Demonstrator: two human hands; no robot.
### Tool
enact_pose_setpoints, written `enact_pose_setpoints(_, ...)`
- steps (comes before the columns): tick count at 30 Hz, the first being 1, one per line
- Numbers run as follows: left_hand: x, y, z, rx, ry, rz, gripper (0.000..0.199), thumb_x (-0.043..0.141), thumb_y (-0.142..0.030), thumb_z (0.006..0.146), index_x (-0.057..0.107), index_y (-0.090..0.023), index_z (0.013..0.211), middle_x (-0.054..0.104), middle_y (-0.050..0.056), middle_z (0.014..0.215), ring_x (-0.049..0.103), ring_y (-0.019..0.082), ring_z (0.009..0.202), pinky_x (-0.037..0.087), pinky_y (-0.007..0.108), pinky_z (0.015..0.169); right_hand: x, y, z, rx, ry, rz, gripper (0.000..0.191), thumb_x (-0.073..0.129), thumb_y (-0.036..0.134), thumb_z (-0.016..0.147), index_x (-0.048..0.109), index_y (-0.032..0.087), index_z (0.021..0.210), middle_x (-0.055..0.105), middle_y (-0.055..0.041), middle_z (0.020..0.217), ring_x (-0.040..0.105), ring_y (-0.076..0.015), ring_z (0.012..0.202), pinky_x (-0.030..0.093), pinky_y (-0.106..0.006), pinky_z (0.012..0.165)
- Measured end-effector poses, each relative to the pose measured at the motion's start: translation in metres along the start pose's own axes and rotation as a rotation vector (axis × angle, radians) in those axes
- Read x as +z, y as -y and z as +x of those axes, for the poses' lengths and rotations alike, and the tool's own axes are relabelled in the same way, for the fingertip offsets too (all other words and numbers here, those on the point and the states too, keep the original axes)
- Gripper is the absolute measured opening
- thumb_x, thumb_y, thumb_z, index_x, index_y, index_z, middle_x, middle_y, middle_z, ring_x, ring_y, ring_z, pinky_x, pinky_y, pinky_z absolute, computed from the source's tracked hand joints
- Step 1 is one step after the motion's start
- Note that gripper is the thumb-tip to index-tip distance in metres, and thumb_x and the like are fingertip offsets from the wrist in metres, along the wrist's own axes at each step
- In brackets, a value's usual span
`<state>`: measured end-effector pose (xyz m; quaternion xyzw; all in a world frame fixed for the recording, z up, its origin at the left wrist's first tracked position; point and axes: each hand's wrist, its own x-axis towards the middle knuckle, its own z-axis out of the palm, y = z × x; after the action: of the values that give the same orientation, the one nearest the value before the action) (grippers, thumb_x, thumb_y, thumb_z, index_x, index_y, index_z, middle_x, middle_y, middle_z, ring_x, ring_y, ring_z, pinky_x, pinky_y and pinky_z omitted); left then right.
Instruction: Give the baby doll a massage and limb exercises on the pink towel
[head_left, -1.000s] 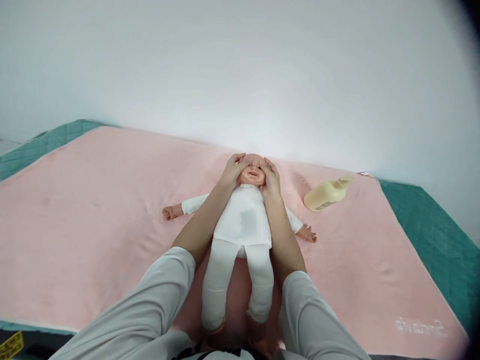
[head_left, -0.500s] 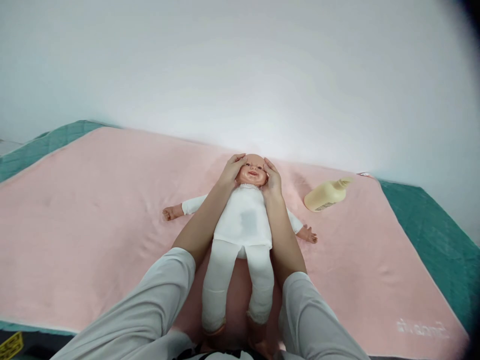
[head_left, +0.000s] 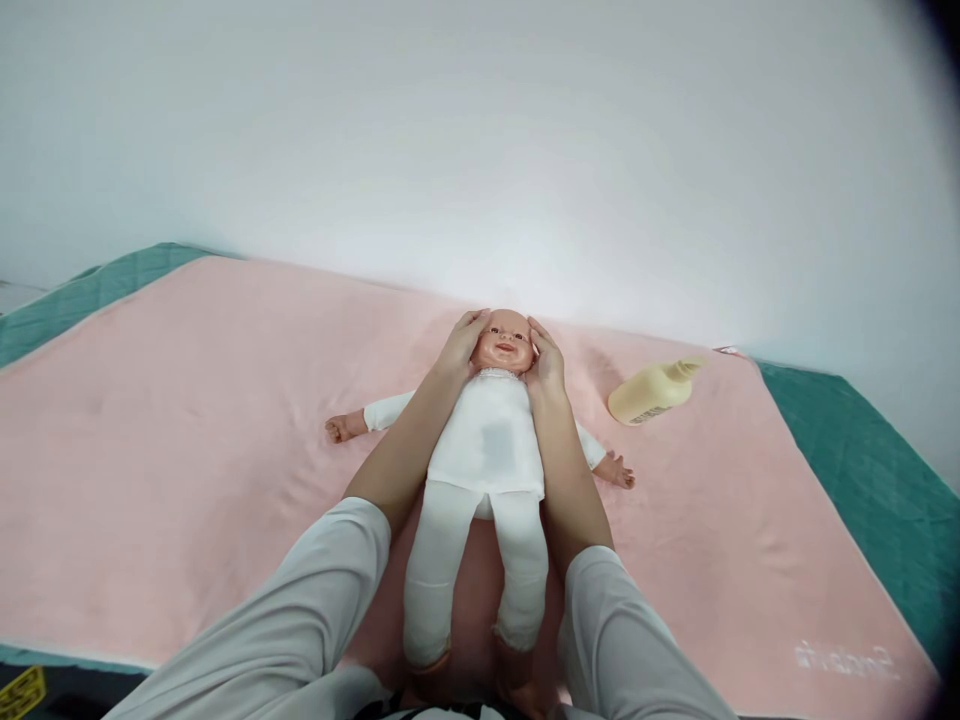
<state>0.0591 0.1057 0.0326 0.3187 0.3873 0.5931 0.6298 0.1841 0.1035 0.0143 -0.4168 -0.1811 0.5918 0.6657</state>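
Note:
A baby doll in a white top and white leggings lies on its back, head away from me and feet toward me. Against one side of the doll's head rests my left hand, its fingers stretched up by the temple. My right hand lies along the other side of the head in the same way, fingers extended. Both palms touch the cheeks and are partly turned from view. The doll's arms spread outward beneath my forearms.
Under the doll is a pink blanket, laid over a green quilted cover. A pale yellow pump bottle lies tilted on the blanket to the right. Behind the far edge rises a white wall.
Hardly anything differs. Both hands stay at the sides of the doll's head, and the whole view has shifted very slightly.

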Motion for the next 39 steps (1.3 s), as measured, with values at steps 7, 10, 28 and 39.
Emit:
enact_pose_setpoints(7,0.0,0.002,-0.001,0.024,0.019,0.033,0.032,0.075,-0.027,0.075,0.058,-0.017,0.1,0.064,0.008,0.107,0.064,0.017,0.093,0.053,0.032,0.087,0.001,-0.001,-0.011,-0.099,0.041,-0.063,0.044,0.078,0.028,0.067,0.062,0.021,0.107,0.071,-0.0035,0.103,0.07,-0.0174,0.093,0.058,-0.037,0.091)
enact_pose_setpoints(10,0.001,0.002,-0.001,0.005,0.0,0.037,0.037,0.076,-0.024,0.073,0.057,-0.017,0.104,0.063,0.009,0.11,0.065,0.018,0.093,0.053,0.033,0.086,0.0,-0.003,-0.009,-0.117,0.037,-0.08,0.047,0.08,0.027,0.065,0.061,0.02,0.108,0.069,-0.0042,0.106,0.069,-0.0167,0.093,0.058,-0.036,0.091)
enact_pose_setpoints(28,0.001,-0.007,-0.006,-0.07,0.021,0.027,0.021,0.066,-0.022,0.08,0.058,-0.02,0.1,0.063,0.005,0.1,0.063,0.017,0.091,0.052,0.031,0.086,-0.004,-0.01,0.008,-0.12,0.075,-0.13,0.03,0.064,0.03,0.075,0.066,0.025,0.105,0.073,-0.0022,0.101,0.066,-0.0194,0.102,0.056,-0.039,0.09)
enact_pose_setpoints(39,-0.007,-0.018,-0.006,-0.135,0.023,0.095,0.024,0.065,-0.017,0.079,0.065,-0.021,0.102,0.067,0.009,0.114,0.063,0.022,0.105,0.052,0.035,0.09,-0.012,-0.006,0.011,-0.105,0.135,-0.101,0.031,0.066,0.028,0.073,0.068,0.023,0.104,0.075,-0.0047,0.101,0.065,-0.0226,0.106,0.054,-0.046,0.094)
